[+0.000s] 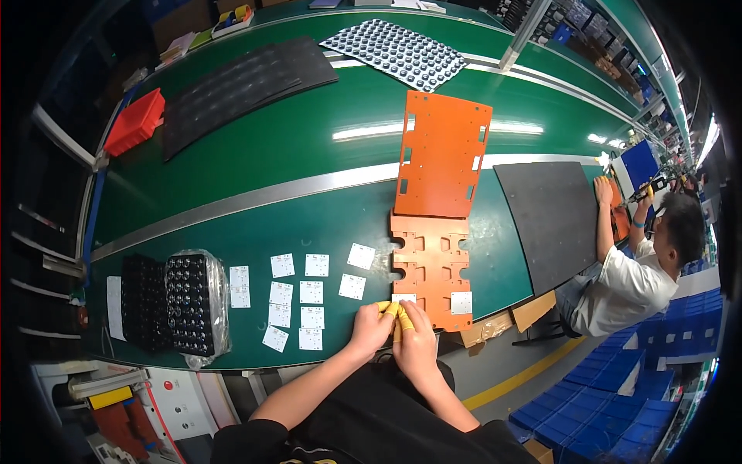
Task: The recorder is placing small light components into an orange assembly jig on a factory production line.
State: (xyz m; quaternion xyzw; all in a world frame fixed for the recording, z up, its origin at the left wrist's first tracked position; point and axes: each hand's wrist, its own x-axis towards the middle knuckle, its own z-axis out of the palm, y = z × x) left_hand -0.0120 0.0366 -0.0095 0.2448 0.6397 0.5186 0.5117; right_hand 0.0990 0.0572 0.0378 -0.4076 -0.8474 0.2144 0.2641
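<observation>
My left hand [372,328] and my right hand [415,337] meet at the near left corner of an orange slotted fixture plate [430,255]. Yellow covers are on some fingertips of both. Their fingers are closed together at the near edge of a white square circuit board [403,298], whose lower part they hide. A second white circuit board [461,302] sits at the fixture's near right corner. Beyond the fixture, touching its far edge, lies an orange flat panel [443,155] with rectangular cutouts.
Several loose white boards [311,292] lie left of my hands. Black trays of round parts [193,301], partly in clear plastic, stand farther left. A black mat [545,220] lies to the right, near a seated co-worker [638,271]. A tray of round pieces [394,54] and red bin [135,122] are farther back.
</observation>
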